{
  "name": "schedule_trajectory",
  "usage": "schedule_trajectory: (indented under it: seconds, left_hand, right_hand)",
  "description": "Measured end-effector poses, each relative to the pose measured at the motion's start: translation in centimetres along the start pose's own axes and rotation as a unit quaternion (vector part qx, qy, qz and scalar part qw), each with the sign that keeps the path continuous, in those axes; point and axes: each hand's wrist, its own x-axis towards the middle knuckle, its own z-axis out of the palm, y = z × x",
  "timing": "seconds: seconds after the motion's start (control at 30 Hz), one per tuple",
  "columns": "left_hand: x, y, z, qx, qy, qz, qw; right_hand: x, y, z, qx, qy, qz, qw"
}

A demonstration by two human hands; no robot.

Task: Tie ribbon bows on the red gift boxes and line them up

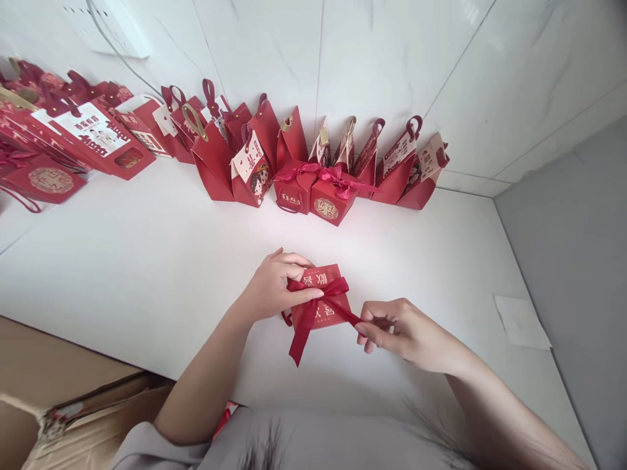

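Note:
A small red gift box [326, 318] with pale printed characters rests on the white table in front of me. Across its top runs a red ribbon [302, 333] tied in a bow, one tail hanging toward me. My left hand [274, 287] grips the box from the left, its thumb pressing on the middle of the bow and its other fingers partly hidden behind the box. At the lower right, my right hand [394, 329] pinches the other ribbon tail between thumb and fingers and holds it stretched away from the knot.
Several red gift boxes [262, 134] with loop handles line the tiled wall. Two bow-tied boxes [333, 199] stand before them. More boxes [93, 137] crowd the left. A cardboard box [98, 418] sits below the table's left edge; a white paper [522, 321] lies at right.

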Motion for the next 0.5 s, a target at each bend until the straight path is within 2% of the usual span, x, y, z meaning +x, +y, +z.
schedule_trajectory:
  seconds: [0.13,0.3,0.4,0.5]
  left_hand:
    - [0.0,-0.2,0.3,0.028,0.002,-0.009,1.000]
    - [0.0,-0.3,0.3,0.015,0.008,-0.014,1.000]
    - [0.1,-0.8,0.0,-0.077,-0.008,-0.012,0.997]
    - [0.1,-1.2,-0.4,-0.208,-0.051,-0.022,0.977]
  right_hand:
    - [0.2,-0.1,-1.1,-0.065,-0.008,0.004,0.998]
    - [0.9,0.4,-1.6,-0.057,-0.042,0.028,0.997]
    - [0.6,0.9,-2.8,-0.124,-0.070,0.030,0.989]
    - [0.2,0.3,-4.7,-0.231,-0.087,0.030,0.969]
